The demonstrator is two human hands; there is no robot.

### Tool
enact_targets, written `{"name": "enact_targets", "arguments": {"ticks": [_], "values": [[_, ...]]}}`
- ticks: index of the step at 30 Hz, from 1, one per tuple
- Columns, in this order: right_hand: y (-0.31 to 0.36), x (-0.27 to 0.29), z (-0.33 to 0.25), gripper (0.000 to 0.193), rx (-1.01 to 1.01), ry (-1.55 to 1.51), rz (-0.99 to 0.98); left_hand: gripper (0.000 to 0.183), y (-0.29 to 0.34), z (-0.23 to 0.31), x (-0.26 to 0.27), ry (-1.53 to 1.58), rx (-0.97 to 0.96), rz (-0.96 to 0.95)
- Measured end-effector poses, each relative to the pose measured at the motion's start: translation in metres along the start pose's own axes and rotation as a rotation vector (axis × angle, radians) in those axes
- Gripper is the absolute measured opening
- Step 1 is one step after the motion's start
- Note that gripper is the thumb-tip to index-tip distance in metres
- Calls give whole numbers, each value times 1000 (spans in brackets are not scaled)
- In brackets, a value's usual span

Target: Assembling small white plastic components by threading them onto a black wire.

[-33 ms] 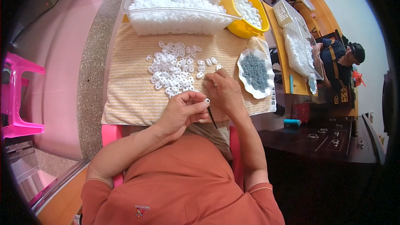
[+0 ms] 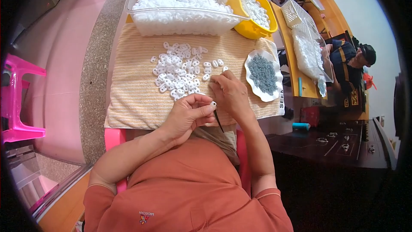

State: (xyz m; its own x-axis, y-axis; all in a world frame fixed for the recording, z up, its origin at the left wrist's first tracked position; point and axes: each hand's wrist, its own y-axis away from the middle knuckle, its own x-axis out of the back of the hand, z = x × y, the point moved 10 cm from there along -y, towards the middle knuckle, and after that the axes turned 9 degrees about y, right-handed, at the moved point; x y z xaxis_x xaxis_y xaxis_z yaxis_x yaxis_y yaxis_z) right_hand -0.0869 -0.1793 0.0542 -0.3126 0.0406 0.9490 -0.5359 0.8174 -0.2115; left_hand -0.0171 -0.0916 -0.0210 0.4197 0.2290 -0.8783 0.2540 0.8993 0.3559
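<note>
The left hand [image 2: 184, 115] pinches a small white rounded plastic piece [image 2: 213, 103]; the right hand's [image 2: 233, 94] grip is hidden. A scalloped white dish [image 2: 267, 98] sits right, probably for easy reach.

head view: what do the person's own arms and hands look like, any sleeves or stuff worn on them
The left arm comes out of a short, rust-orange fabric left sleeve, pale-edged at the hem; the right arm has a matching right sleeve. Both forearms are bare. On the left hand and right hand, no glove, watch or ring shows.
</note>
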Motion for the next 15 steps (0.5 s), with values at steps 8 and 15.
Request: {"name": "enact_targets", "arguments": {"ticks": [8,15], "values": [[5,-9,-3,8,57,69,-33,16,1,-3,1,-17,10,-3],[22,19,-4,8,66,-24,-9,24,3,2,1,-22,-24,-7]]}}
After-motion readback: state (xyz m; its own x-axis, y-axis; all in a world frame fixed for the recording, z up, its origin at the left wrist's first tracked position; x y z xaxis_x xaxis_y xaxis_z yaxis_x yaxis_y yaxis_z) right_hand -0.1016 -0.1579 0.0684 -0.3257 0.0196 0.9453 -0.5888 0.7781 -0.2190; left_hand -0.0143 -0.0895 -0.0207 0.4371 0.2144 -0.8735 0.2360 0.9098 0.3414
